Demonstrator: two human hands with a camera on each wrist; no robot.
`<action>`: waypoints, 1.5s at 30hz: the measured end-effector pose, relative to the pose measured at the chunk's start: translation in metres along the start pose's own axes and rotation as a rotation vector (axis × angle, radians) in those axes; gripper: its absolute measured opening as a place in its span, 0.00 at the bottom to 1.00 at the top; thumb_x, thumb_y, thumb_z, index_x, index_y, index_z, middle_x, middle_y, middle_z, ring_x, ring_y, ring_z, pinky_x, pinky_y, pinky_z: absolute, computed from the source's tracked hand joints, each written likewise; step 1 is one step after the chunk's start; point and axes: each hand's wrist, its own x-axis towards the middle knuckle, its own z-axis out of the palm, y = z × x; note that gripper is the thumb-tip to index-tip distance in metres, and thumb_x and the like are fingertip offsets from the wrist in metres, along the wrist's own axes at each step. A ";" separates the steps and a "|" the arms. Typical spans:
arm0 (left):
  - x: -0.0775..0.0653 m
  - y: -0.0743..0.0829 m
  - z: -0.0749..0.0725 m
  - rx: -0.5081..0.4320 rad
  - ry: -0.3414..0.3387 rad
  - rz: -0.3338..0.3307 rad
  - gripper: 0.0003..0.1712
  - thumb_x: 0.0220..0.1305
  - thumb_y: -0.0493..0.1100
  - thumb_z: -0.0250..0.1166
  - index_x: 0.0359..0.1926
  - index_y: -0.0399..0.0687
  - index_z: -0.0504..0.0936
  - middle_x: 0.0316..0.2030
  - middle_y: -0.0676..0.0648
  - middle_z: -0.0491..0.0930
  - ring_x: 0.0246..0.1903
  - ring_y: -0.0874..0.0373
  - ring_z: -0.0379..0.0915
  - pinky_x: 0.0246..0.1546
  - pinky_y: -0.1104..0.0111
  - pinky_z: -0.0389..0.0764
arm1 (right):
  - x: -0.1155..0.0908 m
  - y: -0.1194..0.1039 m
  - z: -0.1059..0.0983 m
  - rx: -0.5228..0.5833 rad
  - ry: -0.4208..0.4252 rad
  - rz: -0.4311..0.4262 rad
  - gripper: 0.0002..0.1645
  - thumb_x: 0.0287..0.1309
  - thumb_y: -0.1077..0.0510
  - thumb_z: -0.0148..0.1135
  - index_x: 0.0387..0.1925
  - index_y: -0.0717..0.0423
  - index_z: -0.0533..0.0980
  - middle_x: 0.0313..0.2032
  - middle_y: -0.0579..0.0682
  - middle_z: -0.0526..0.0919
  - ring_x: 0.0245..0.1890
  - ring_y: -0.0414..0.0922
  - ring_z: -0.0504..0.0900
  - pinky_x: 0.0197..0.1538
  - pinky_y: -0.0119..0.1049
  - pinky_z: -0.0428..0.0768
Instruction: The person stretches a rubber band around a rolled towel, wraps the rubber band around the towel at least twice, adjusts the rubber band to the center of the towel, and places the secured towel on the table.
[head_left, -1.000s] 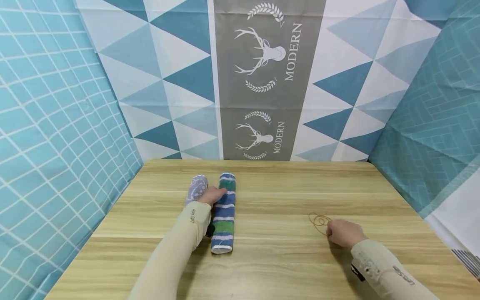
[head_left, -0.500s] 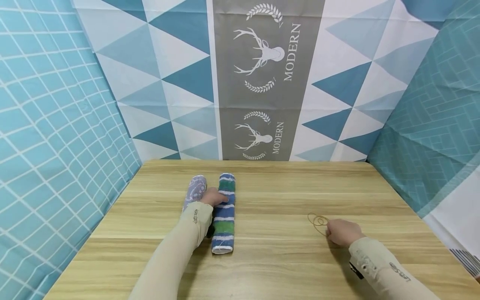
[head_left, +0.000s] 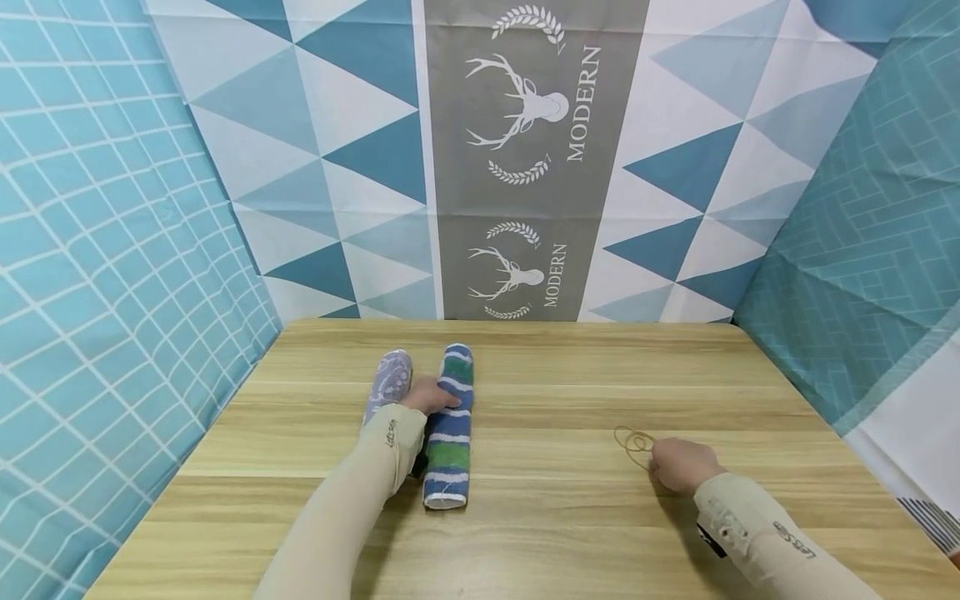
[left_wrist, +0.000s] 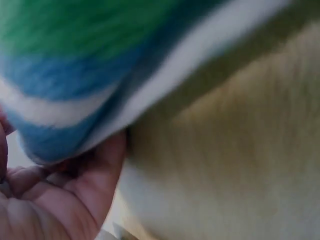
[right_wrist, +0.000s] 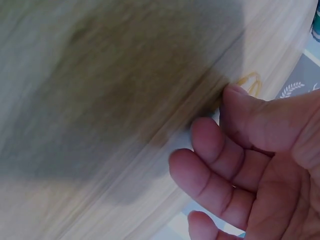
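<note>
A rolled towel [head_left: 450,454] with blue, green and white stripes lies lengthwise on the wooden table [head_left: 555,517]. My left hand [head_left: 430,395] grips it from its left side, thumb over the top; in the left wrist view the fingers [left_wrist: 102,170] curl under the striped cloth. Just left of that hand lies a purple-grey patterned towel roll [head_left: 391,379], partly hidden by the sleeve. Over on the right, my right hand [head_left: 682,465] pinches the edge of a thin tan rubber band [head_left: 626,439] lying in loops on the table. Its thumb [right_wrist: 242,112] hides the index finger in the right wrist view.
Behind the table's far edge hangs a cloth [head_left: 517,192] with triangles and a deer print. A blue grid-patterned cloth [head_left: 112,250] borders the left side, and a teal cloth [head_left: 862,217] the right.
The striped towel roll's far end has shifted slightly to the right, with my left hand gripping it. My right hand stays nearly still at the rubber band.
</note>
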 end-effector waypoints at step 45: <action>-0.085 0.081 -0.035 -0.301 0.019 0.341 0.21 0.66 0.35 0.59 0.58 0.36 0.71 0.55 0.35 0.74 0.52 0.39 0.72 0.54 0.47 0.70 | -0.009 -0.004 -0.015 0.160 0.199 0.018 0.13 0.53 0.58 0.56 0.15 0.50 0.68 0.14 0.43 0.66 0.16 0.40 0.64 0.19 0.35 0.62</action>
